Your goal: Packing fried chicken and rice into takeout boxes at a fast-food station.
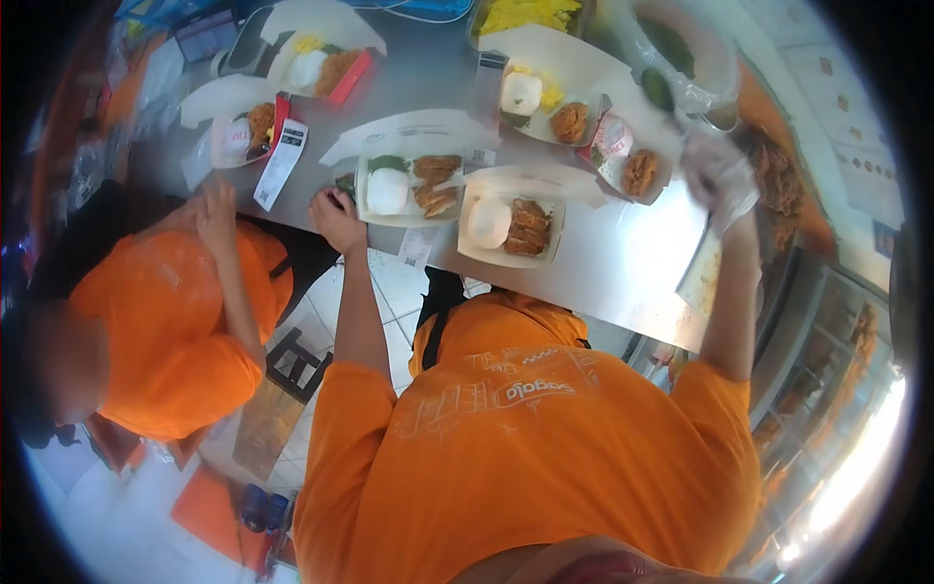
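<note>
My right hand (719, 179), in a clear plastic glove and blurred, grips a spoon (659, 91) with green sauce on its bowl. Beside it is a plastic-lined container (675, 47) of green sauce. My left hand (337, 223), bare with curled fingers, rests at the table edge by a paper meal box (368, 208); a small dark thing at its fingers is unclear. That box holds white rice (388, 191), green sauce and sliced fried chicken (436, 186). Another open box (503, 254) holds rice and sliced chicken. Farther right, two boxes hold rice and fried chicken (641, 171).
A co-worker in an orange shirt (175, 314) stands at left, hands together near a filled box (241, 157) and a printed slip (281, 164). Another filled box (321, 84) lies behind. Yellow shreds (529, 14) fill a tub at the back. Fried pieces (781, 182) lie right.
</note>
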`<act>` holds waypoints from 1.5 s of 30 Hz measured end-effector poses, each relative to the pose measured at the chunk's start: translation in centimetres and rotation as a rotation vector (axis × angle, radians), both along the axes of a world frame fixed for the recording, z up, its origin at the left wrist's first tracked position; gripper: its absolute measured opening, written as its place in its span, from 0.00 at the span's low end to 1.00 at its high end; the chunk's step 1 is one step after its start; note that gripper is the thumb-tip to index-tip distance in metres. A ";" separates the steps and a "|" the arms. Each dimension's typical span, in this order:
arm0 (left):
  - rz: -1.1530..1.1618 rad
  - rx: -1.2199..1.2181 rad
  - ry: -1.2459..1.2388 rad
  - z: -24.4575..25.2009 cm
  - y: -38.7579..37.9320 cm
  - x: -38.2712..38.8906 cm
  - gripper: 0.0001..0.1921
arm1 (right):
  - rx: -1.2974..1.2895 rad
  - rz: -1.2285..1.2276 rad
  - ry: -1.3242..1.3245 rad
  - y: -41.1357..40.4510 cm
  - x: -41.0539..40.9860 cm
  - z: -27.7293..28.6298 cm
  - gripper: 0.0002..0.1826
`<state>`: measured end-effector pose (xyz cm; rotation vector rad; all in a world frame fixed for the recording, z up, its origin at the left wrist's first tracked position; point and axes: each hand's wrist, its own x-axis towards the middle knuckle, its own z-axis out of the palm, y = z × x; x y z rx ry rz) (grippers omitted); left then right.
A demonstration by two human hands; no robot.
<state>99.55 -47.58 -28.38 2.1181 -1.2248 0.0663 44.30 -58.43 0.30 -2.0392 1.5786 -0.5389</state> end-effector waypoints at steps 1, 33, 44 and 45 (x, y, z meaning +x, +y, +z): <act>-0.002 -0.010 -0.051 0.0 0.7 0.8 0.09 | 0.112 0.085 -0.447 2.8 4.2 -1.3 0.20; -0.211 0.061 0.067 0.3 -1.0 2.6 0.08 | -0.446 -0.038 0.900 -16.7 7.1 5.3 0.22; -0.114 0.259 0.187 -3.2 -1.0 3.6 0.16 | -0.156 0.595 1.062 -34.5 17.4 -8.5 0.14; -0.088 0.257 0.217 -3.8 -0.2 4.1 0.17 | -0.146 0.627 1.051 -34.7 18.1 -9.7 0.14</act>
